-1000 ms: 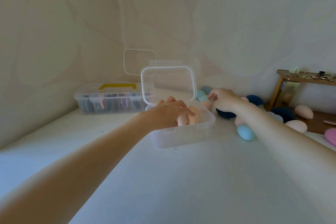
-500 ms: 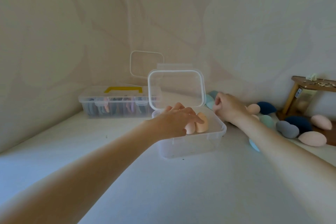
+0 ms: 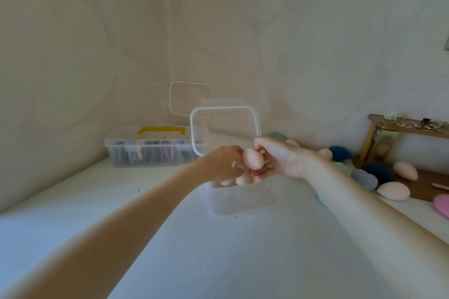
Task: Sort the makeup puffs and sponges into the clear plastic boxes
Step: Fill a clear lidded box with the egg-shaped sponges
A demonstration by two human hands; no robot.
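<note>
A clear plastic box (image 3: 243,199) stands open on the white table, its lid (image 3: 224,128) upright behind it. Peach sponges (image 3: 241,180) lie inside. My right hand (image 3: 279,159) holds a peach egg-shaped sponge (image 3: 254,159) above the box. My left hand (image 3: 222,165) meets it from the left, fingers touching the same sponge; who bears it is unclear. Loose sponges lie to the right: dark blue (image 3: 340,152), grey (image 3: 364,178), peach (image 3: 393,190).
A longer clear box with a yellow handle (image 3: 155,147) holding coloured puffs stands at the back left. Another clear lid (image 3: 190,97) leans against the wall. A small wooden shelf (image 3: 408,126) stands at the right. A pink puff (image 3: 442,205) lies at the right edge.
My right hand left the loose pile and came over the box with a peach sponge. My left hand rose from inside the box to meet it.
</note>
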